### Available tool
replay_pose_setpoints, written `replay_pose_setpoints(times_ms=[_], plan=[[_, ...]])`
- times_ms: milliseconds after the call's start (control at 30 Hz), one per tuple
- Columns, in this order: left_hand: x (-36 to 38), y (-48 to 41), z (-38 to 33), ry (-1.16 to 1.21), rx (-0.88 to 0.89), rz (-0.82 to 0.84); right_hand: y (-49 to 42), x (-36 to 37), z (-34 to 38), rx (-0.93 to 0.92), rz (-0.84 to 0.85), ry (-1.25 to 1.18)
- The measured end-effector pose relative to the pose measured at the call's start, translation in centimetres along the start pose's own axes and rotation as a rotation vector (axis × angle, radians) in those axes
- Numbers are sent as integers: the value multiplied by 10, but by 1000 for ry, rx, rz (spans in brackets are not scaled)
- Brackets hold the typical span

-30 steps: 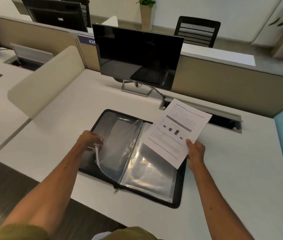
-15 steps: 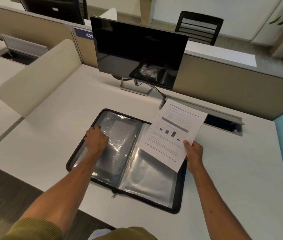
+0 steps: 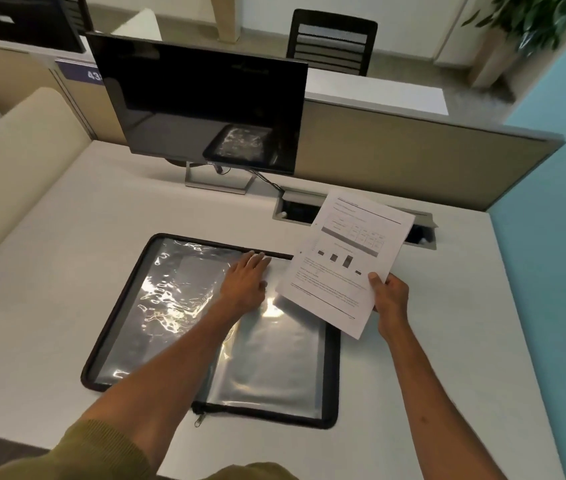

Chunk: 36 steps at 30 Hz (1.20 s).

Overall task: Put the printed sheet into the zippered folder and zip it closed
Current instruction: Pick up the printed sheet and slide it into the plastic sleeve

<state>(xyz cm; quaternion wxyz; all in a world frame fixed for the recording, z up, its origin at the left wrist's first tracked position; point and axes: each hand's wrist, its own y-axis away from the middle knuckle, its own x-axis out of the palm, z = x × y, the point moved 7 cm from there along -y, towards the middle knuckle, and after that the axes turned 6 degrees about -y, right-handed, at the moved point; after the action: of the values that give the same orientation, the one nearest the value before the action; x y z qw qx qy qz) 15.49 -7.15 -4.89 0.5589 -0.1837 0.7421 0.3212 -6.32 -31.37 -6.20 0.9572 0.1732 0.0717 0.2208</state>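
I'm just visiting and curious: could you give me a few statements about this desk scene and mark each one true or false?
1. The zippered folder lies open on the desk. True.
2. The printed sheet is already tucked inside a sleeve. False: the right hand holds it above the folder's right side.
3. The left hand rests on the clear plastic sleeves. True.
4. The monitor is showing a bright document. False: its screen is dark.
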Motion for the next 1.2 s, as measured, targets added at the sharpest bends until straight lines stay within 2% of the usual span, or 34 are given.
replay_pose_setpoints(times_ms=[233,400,767,967,1200], plan=[[20,-22,-32,-131,122,72,-22,-41,8,-12,-91,-15],[35,-19,-37,-139,127,73,-34,-50,8,-9,-121,-58],[21,-22,-38,-192,117,0,-38,-42,23,-82,-168,-152],[11,-26,-35,-118,97,-50,-44,-38,40,-135,-195,-180],[5,-28,-32,-110,136,-96,-45,5,60,-191,-125,-214]])
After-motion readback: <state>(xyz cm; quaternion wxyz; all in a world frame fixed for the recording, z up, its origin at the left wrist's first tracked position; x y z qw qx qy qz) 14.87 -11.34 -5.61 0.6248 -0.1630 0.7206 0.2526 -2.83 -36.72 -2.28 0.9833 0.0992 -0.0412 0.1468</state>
